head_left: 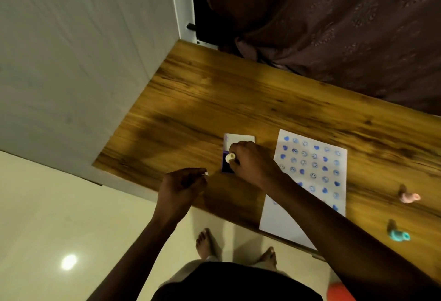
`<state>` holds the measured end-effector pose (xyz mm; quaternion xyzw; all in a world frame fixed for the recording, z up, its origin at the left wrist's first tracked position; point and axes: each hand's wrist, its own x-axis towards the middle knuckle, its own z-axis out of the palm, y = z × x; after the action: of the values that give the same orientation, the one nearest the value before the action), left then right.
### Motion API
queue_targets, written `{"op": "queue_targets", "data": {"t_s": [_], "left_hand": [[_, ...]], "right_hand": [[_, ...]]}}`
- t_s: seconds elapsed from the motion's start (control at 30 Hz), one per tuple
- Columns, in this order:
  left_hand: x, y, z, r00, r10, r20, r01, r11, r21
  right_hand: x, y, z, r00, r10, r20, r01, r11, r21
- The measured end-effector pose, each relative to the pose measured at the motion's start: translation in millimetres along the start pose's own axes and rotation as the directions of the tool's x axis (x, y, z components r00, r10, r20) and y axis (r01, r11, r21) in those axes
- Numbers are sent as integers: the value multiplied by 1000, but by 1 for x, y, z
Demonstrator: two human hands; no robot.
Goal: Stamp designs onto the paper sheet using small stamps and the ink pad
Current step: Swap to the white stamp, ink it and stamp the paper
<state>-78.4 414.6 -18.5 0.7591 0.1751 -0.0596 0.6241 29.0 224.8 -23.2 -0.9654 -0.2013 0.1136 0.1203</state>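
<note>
Inking step: right hand [253, 164] pinching small cream stamp [230, 157] w/ fingertips, pressed on ink pad [228, 167] left of paper sheet [310, 181] on desk [214, 100]. Left hand [181, 186] curled nr desk edge, holding something small & white; can't tell what. Stamp's long axis roughly upright, face down into pad. Next, probably: lift, carry right to bare lower part of sheet, press straight down.

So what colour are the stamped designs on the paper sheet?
Blue hearts and smiley faces on the paper sheet, clearest in the head view.
</note>
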Motion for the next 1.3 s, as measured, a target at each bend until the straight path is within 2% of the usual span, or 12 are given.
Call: {"op": "queue_targets", "data": {"t_s": [0.3, 0.53, 0.73, 0.9, 1.07, 1.13, 1.23, 1.3], "left_hand": [[8, -6, -1, 1000, -3, 10, 3, 1000, -11], [14, -7, 0, 1000, 16, 16, -16, 1000, 0], [11, 4, 1, 1000, 7, 28, -7, 1000, -23], [10, 16, 6, 999, 22, 49, -18, 997, -69], [10, 25, 19, 993, 46, 107, -39, 997, -65], [11, 25, 30, 989, 35, 147, -27, 998, -59], [12, 26, 49, 979, 22, 201, -11, 998, -55], [11, 30, 65, 972, 37, 233, -28, 999, -44]], "right_hand": [[5, -12, 1, 994, 79, 70, -74, 995, -62], [5, -23, -4, 992, 79, 94, -63, 985, -158], [9, -22, -12, 987, 87, 135, -69, 989, -130], [15, -12, -19, 986, 99, 131, -104, 994, 25], [7, 10, -36, 985, 142, 103, -167, 935, 311], [-7, 23, -50, 975, 195, 108, -222, 866, 449], [-37, 46, -63, 945, 288, 157, -313, 649, 693], [-63, 62, -66, 923, 347, 165, -341, 541, 769]]}}
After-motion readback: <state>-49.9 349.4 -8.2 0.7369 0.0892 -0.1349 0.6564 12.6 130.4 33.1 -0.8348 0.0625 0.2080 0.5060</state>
